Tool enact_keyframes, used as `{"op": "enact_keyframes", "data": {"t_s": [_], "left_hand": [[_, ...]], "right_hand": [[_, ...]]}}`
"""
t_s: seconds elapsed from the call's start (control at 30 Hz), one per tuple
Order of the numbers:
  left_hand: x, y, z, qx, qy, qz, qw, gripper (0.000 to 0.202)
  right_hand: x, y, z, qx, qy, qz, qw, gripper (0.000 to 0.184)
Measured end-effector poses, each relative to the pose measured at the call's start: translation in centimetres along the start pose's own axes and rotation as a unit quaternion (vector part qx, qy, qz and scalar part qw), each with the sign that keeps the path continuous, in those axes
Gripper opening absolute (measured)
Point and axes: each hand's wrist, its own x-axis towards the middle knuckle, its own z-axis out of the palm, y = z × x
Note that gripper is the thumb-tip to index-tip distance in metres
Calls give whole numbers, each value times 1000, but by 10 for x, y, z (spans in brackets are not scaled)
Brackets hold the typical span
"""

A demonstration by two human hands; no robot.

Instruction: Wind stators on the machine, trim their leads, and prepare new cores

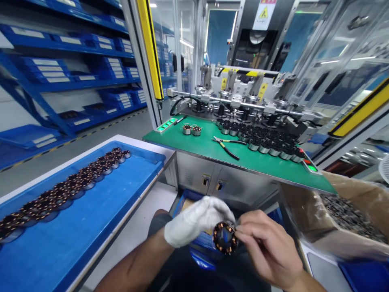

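Leftmost, one painted metal rack [75, 83] carries smooth blue plastic bins with white labels, stacked on several levels, too many overlapping to count. Next comes one shallow, glossy blue tray [100, 202] with rounded corners; across it runs a slanting band of copper-wound rings [75, 182], knobbly with coppery loops, dark within and silvery at the side, packed too tightly to number. One flat yellow strip [151, 44] rises beside a metal post. Two more wound rings [187, 130], squat and round, stand side by side on the smooth green top of the table [194, 150].

Nearer, the left hand [199, 219] wears one white cloth glove, its fingers curled around a single copper ring [218, 238], which sits between both hands above the person's lap. Farther off on the table lies one pair of pliers [219, 140], steel-nosed, its two black-and-yellow handles spread in a V. The right hand [270, 243] is bare, thumb and forefinger pinching the held ring's right edge. Beyond it, many black-topped metal rings [264, 140] cluster in rows, uncountable. Rightmost, one brown cardboard box [343, 239], lined with crinkled clear plastic, contains a heap of small dark pieces [354, 215].
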Motion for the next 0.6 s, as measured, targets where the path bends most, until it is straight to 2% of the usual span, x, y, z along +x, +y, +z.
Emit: {"op": "enact_keyframes", "data": {"t_s": [0.07, 0.13, 0.2, 0.27, 0.37, 0.47, 0.53, 0.6], "left_hand": [[-1, -7, -5, 55, -26, -100, 993, 67], [-2, -13, -6, 79, -13, -123, 989, 66], [-1, -16, -3, 66, -11, -104, 992, 55], [1, -16, 2, 18, -31, -67, 997, 47], [4, -13, 9, -71, -20, 42, 996, 62], [2, -5, 11, -134, 2, 136, 982, 56], [1, -3, 8, -140, 22, 151, 978, 47], [2, -7, 3, -99, 36, 103, 989, 36]], "right_hand": [[2, -1, -4, 5, -32, -16, 999, 14], [4, -1, -6, -1, -41, -23, 999, 13], [4, -1, -5, -29, -22, -21, 999, 14], [3, 0, -2, -76, 9, -9, 997, 13], [-1, 1, 1, -128, 33, 30, 991, 10], [-7, 4, -1, -110, 16, 76, 991, 8], [-12, 8, -6, -70, -15, 85, 994, 11], [-15, 13, -12, -31, -59, 55, 996, 15]]}}
